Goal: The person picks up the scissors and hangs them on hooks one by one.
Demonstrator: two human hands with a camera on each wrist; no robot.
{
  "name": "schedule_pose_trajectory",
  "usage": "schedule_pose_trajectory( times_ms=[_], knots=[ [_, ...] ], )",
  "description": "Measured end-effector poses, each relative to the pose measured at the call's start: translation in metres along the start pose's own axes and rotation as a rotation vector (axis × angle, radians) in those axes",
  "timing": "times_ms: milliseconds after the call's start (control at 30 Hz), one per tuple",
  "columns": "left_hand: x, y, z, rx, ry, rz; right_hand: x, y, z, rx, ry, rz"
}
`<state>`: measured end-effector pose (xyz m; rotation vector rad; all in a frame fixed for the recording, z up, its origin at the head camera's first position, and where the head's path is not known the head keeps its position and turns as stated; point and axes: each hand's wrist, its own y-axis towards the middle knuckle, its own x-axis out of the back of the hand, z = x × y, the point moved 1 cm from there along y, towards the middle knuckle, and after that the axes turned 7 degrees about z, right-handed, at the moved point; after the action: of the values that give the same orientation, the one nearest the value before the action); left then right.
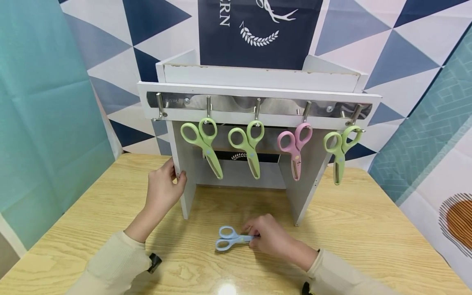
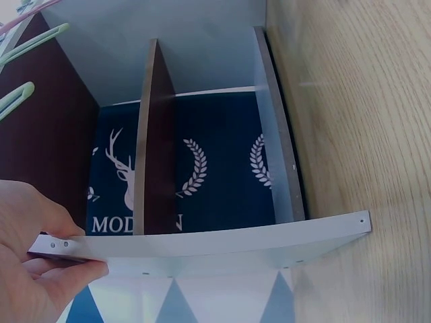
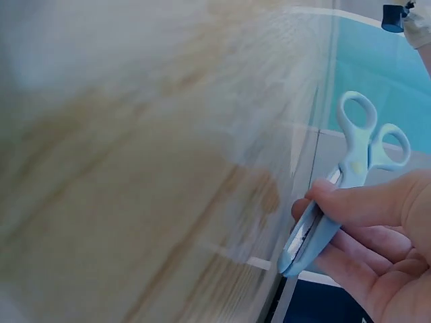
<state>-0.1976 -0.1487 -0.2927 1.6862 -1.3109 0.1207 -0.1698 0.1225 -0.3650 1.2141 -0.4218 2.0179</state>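
Observation:
Blue scissors (image 1: 236,238) are low over the wooden table, their handle loops pointing left. My right hand (image 1: 272,237) pinches them by the blades; in the right wrist view thumb and fingers lie on both sides of the blue blade covers (image 3: 322,235). My left hand (image 1: 162,188) grips the front edge of the white rack's left side panel (image 1: 187,192), thumb on one face and fingers on the other, as the left wrist view also shows. Above, three green scissors (image 1: 253,152) and one pink pair (image 1: 295,144) hang by a loop from metal hooks.
The white rack's front board (image 1: 228,90) carries a metal strip with several hooks; the leftmost hook (image 1: 159,104) bears no scissors. Wooden table (image 1: 199,270) lies under the rack. A patterned cloth (image 1: 107,61) hangs behind, with a teal curtain (image 1: 40,102) at left.

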Motion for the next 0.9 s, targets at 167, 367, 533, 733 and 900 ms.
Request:
schedule_pose_trajectory(
  times_ms=[167, 367, 533, 733, 900],
  knots=[
    [0.001, 0.0, 0.0, 0.002, 0.0, 0.005, 0.003, 0.0, -0.001, -0.036, 0.064, -0.02],
    [0.001, 0.0, 0.0, 0.003, 0.008, 0.011, 0.009, -0.001, -0.001, -0.078, 0.136, 0.013],
    [0.0, 0.0, 0.001, 0.007, 0.014, 0.011, 0.012, 0.001, -0.002, -0.122, 0.268, 0.062],
    [0.0, 0.001, 0.001, 0.013, 0.004, 0.012, 0.014, 0.004, -0.003, -0.174, 0.409, 0.101],
    [0.001, 0.001, 0.001, 0.011, 0.005, 0.012, 0.015, 0.007, -0.005, -0.192, 0.44, 0.102]
  ],
)
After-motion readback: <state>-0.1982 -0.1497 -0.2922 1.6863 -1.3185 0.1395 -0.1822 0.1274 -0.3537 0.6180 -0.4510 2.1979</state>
